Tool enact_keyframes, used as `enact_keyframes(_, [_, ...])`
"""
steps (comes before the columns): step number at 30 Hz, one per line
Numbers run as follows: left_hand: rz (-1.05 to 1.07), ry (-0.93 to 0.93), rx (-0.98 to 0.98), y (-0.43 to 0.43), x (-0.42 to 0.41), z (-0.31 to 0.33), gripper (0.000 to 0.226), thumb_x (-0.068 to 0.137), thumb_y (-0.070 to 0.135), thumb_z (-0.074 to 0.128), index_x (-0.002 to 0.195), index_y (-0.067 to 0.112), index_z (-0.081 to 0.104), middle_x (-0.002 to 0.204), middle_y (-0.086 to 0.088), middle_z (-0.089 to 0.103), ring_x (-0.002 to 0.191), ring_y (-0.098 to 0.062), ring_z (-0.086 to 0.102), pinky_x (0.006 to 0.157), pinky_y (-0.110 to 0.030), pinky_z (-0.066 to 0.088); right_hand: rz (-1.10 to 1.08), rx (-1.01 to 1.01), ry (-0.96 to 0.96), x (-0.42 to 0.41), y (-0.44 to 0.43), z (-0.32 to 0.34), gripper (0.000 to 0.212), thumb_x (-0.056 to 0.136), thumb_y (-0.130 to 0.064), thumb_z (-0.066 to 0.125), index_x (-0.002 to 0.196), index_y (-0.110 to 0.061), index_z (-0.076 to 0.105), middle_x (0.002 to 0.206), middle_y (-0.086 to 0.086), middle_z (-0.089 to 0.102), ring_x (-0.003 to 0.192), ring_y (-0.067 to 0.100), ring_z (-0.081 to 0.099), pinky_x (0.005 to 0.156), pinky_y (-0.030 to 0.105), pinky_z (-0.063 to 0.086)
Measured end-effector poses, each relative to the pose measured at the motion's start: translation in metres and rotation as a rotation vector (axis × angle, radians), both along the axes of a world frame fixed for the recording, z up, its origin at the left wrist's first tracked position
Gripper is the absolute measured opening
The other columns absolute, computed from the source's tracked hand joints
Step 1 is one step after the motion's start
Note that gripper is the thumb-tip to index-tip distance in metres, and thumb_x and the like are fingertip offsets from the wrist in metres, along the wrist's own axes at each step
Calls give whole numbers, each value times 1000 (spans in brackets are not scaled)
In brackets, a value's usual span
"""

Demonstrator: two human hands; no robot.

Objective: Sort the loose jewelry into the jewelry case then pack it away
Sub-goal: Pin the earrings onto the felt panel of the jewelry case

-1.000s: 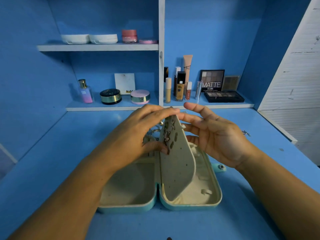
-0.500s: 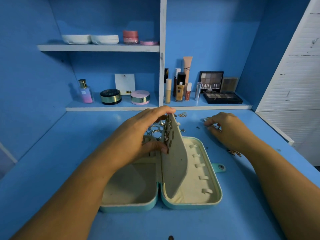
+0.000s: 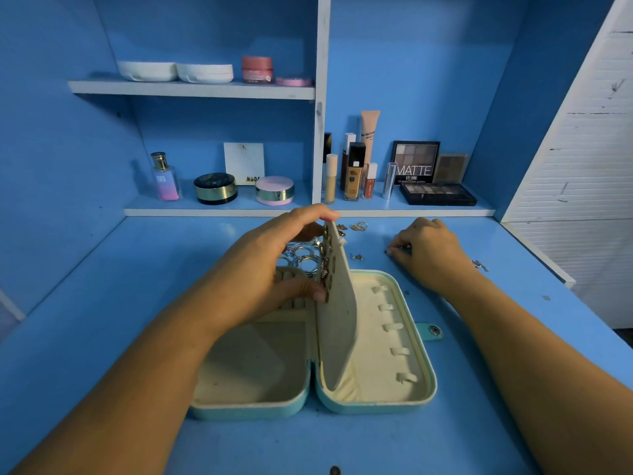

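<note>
Half sorted at most: gripping the flap [image 3: 337, 320] of the open jewelry case [image 3: 376, 404] upright in left fingers [image 3: 308, 214], with rings [image 3: 301, 260] and studs [image 3: 325, 269] stowed; curling right fingers [image 3: 399, 250] among loose jewelry [image 3: 358, 226] on the surface [image 3: 102, 303], grasp impossible to tell; closing and packing yet to do.
</note>
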State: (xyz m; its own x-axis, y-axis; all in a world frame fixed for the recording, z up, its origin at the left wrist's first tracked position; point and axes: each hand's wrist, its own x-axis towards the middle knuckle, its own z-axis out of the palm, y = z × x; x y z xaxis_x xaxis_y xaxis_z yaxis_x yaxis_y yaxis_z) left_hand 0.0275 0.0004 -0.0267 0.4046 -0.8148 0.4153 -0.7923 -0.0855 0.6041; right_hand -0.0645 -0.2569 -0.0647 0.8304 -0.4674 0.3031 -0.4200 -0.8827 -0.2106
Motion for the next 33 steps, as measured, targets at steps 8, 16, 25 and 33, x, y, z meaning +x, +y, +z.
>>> enact_keyframes(8, [3,21,-2,1,0,-1,76,64,39,82,126,56,42,125,26,56,120,9,51,105,-25,44,-59,27,62,2,1,0,21,96,-30,51,105,-18,66,115,8,52,111,29,42,89,39,35])
enact_keyframes(16, [17,30,7,0,0,-1,81,64,29,87,127,53,44,124,23,58,119,6,53,103,-32,46,41,-44,27,6,0,-5,27,96,-35,52,121,-31,62,121,3,53,116,27,39,91,40,33])
enact_keyframes(25, [17,23,10,-2,-1,-1,79,61,40,83,128,56,43,122,22,59,120,2,54,106,-39,45,79,-82,-3,8,3,-5,20,95,-30,53,109,-28,68,112,4,55,109,27,41,83,37,33])
enact_keyframes(33, [12,71,15,-1,-3,0,77,58,46,76,126,59,43,122,24,58,120,2,54,104,-38,47,40,-190,118,10,6,-4,28,99,-32,40,114,-17,59,119,6,52,113,27,40,87,41,32])
